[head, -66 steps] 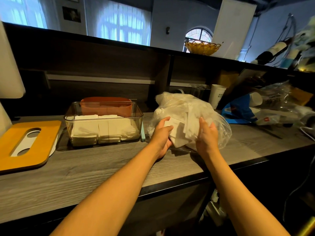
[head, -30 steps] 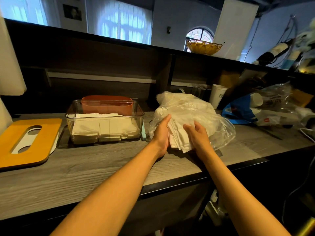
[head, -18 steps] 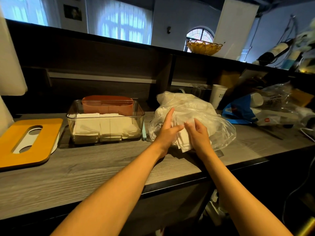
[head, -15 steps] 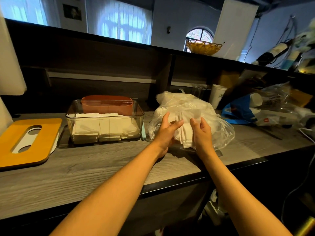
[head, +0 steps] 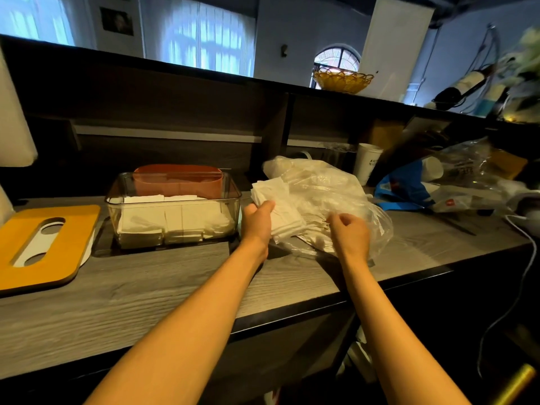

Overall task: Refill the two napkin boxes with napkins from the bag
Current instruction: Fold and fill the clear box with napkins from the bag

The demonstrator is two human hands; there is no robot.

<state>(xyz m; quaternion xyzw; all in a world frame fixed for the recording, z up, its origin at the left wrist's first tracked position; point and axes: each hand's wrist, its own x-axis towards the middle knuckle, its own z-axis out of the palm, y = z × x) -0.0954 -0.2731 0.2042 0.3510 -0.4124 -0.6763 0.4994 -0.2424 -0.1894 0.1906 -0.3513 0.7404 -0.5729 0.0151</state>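
Note:
A clear napkin box [head: 233,188] stands on the grey counter, partly filled with white napkins [head: 172,217]. Behind it is an orange-red box [head: 178,179]. To its right lies a crumpled clear plastic bag [head: 327,188] with more napkins inside. My left hand [head: 258,220] grips a stack of white napkins [head: 277,206], drawn out at the bag's left side, thumb on top. My right hand [head: 350,235] rests at the bag's mouth with fingers loosely curled; whether it pinches the plastic is unclear.
An orange lid [head: 43,244] with an oval slot lies at the left. A white paper cup [head: 366,165], a blue bag [head: 403,188] and more plastic wrapping [head: 467,173] crowd the right. A white cable [head: 526,258] hangs off the counter edge. A dark shelf wall backs the counter.
My left hand has taken a stack of napkins and pulled it left and up out of the bag. My right hand has let go of the stack and dropped to the bag's mouth.

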